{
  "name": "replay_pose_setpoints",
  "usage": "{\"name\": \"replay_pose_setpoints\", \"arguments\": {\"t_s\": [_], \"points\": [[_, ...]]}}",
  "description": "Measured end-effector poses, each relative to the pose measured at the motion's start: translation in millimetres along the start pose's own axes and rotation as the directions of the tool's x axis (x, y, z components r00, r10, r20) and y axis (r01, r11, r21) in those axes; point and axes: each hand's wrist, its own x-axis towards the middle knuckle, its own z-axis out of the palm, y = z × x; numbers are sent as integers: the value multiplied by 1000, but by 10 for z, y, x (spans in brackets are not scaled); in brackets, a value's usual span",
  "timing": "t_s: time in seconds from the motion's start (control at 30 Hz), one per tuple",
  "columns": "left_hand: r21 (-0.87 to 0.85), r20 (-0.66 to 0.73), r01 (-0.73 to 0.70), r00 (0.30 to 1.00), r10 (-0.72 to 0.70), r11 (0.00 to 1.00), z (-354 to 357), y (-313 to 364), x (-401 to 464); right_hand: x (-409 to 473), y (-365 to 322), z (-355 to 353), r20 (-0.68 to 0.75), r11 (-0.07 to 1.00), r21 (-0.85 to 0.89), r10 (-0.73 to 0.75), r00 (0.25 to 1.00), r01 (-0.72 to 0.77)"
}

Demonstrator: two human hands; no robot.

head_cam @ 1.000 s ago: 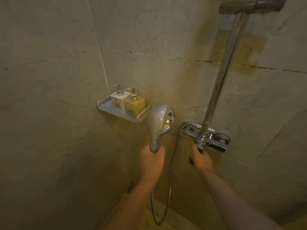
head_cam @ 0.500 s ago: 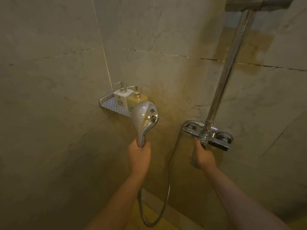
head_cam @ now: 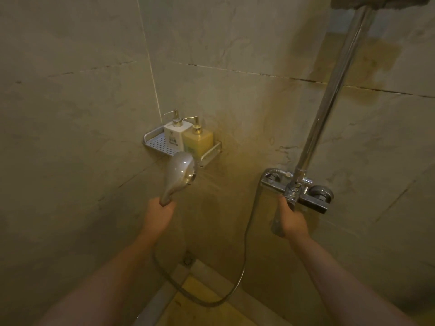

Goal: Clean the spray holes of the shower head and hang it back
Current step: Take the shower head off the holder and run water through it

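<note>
My left hand (head_cam: 158, 216) grips the handle of the chrome shower head (head_cam: 180, 171), held upright with its back toward me and its spray face turned to the tiled wall. Faint streaks of water run from it toward the wall. A metal hose (head_cam: 243, 255) loops from the handle down to the floor and up to the chrome mixer valve (head_cam: 296, 190). My right hand (head_cam: 290, 222) is closed on the lever under the valve. A chrome riser pipe (head_cam: 329, 97) climbs from the valve to the overhead fitting (head_cam: 376, 1) at the top edge.
A perforated metal corner shelf (head_cam: 160, 144) on the wall holds a white pump bottle (head_cam: 175, 132) and a yellow pump bottle (head_cam: 197, 140), just behind the shower head. A floor drain (head_cam: 187, 260) sits in the corner. Beige stained tiles surround everything.
My left hand has carried the shower head leftward and lower, turning its face toward the wall. Water streaks now show. My right hand stays on the valve lever.
</note>
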Motion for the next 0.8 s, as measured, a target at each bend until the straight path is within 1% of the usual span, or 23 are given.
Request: {"name": "replay_pose_setpoints", "arguments": {"t_s": [0.23, 0.33, 0.47, 0.6, 0.8], "points": [[164, -202, 24, 979, 10, 986, -582, -243, 178, 213, 148, 31, -7, 1000, -26, 14, 1000, -15], [224, -253, 40, 967, 19, 974, -824, -349, 232, 160, 119, 31, -10, 1000, -23, -13, 1000, 12], [239, -304, 20, 951, 55, 971, -1056, -361, 241, 93, 84, 27, -9, 999, -13, -52, 999, 52], [225, -330, 16, 942, 60, 974, -1141, -384, 243, 81, 77, 23, 3, 999, -13, -50, 999, 50], [154, -348, 44, 937, 13, 987, -1172, -455, 297, 14, 35, 27, 11, 999, 33, -37, 999, 37]]}}
